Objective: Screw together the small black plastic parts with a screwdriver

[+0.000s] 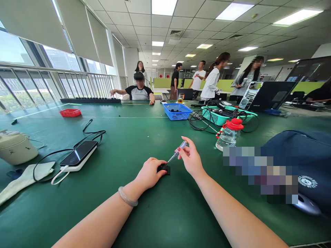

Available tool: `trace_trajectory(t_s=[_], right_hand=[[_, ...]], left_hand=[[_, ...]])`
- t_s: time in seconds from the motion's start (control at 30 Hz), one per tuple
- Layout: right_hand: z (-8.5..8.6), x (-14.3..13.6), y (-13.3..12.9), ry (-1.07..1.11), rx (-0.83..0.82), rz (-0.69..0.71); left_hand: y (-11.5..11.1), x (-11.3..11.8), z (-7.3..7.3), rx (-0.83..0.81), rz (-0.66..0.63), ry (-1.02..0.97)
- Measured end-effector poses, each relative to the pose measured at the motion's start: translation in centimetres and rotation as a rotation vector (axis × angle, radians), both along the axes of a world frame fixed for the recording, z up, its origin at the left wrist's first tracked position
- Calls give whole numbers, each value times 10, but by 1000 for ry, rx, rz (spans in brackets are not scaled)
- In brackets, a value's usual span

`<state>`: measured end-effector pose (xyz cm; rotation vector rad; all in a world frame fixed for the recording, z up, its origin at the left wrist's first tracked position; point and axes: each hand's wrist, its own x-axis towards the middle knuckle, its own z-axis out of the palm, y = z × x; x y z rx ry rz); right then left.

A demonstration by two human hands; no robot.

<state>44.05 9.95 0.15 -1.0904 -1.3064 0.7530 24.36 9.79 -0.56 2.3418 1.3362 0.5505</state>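
Observation:
My left hand (149, 173) is closed around a small black part (163, 169), pressing it against the green tabletop (165, 213). In my right hand (190, 159) is a screwdriver (178, 151) with a clear, purplish handle, pinched between the fingers. Its metal shaft slants down to the left, and the tip meets or nearly meets the top of the black part; I cannot tell which. Part of the black piece is hidden under my left fingers.
Ahead stand a blue basket (177, 112) with black pieces, a green basket (219, 117) with cables, and a small red tray (70, 113). A phone (79, 153) lies left; a bottle (229, 136) and dark bag (302, 155) stand right. A person (139, 91) sits opposite.

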Motion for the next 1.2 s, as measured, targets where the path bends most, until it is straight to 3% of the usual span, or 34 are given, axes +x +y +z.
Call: trace_trajectory(t_s=[1.2], right_hand=[[-1, 2, 4, 29, -59, -102]], left_hand=[[2, 0, -3, 31, -4, 10]])
